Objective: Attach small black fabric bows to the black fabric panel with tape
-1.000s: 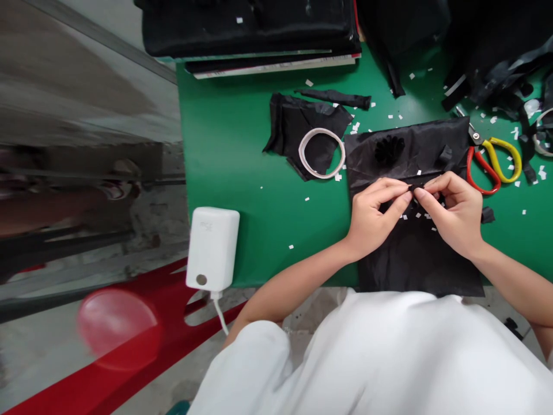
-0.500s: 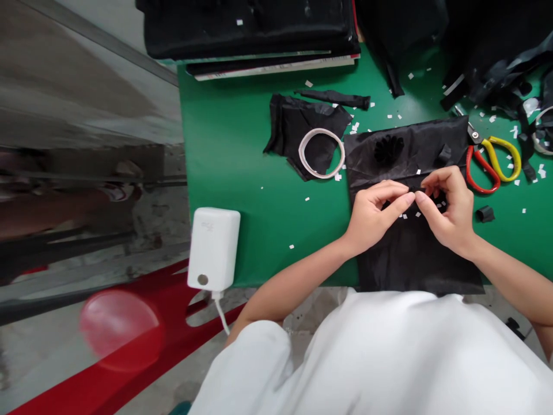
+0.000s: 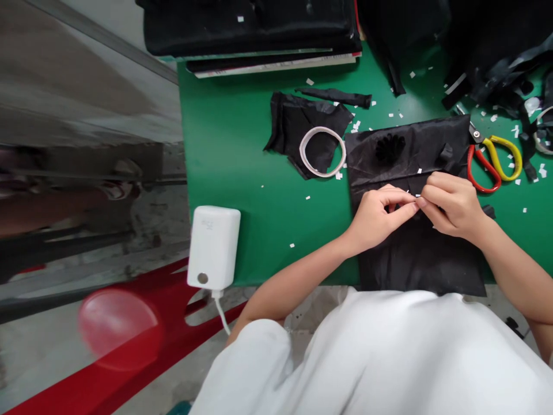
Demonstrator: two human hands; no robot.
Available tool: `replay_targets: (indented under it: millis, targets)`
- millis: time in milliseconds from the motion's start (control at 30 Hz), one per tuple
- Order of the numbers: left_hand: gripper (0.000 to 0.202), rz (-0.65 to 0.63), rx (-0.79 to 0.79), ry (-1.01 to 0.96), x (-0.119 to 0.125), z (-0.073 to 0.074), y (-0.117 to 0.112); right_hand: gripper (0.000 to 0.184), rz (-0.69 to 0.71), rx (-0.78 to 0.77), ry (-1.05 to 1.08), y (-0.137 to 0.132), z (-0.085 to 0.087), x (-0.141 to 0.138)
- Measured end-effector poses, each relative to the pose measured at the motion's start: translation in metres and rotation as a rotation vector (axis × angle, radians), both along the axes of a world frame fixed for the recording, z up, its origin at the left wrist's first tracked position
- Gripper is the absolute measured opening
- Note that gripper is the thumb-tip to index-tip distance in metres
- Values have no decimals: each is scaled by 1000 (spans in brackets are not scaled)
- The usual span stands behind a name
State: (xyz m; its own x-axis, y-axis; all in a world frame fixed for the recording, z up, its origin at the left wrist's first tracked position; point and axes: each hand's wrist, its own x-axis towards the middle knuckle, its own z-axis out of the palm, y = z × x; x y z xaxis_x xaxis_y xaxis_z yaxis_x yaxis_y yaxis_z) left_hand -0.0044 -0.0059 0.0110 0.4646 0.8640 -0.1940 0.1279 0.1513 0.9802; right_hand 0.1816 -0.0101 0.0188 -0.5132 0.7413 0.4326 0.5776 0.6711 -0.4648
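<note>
My left hand (image 3: pixel 380 216) and my right hand (image 3: pixel 453 204) meet fingertip to fingertip over a black sheet (image 3: pixel 415 265). Both are closed in a pinch. What lies between the fingers is mostly hidden; only a tiny white bit shows at the tips. Just beyond the hands, a black pleated rosette (image 3: pixel 389 148) and a small curled black scrap (image 3: pixel 446 153) rest on the sheet. Scissors (image 3: pixel 476 135) with one red and one yellow handle lie at its right edge. Another black scrap (image 3: pixel 488 211) is partly covered by my right hand.
A tape roll (image 3: pixel 303 153) lies on black scraps (image 3: pixel 280 118) left of the sheet. White paper bits dot the green table (image 3: pixel 224 144). Black-covered stacks (image 3: pixel 254 34) and black material (image 3: pixel 510 46) stand at the back. A white power bank (image 3: pixel 215 245) is at the front left.
My right hand has turned and its fingers have curled in, now covering more of the black scrap beside it. The black piece seen between the fingertips is now hidden.
</note>
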Motion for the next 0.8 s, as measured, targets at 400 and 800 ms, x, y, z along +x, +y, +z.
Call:
replay_targets:
  millis: [400, 800]
  targets:
    - [25, -95, 54, -26, -4, 7, 2, 41, -238, -488, 425, -4, 3, -4]
    - [25, 21, 56, 17, -5, 9, 6, 45, -250, -510, 484, -5, 6, -2]
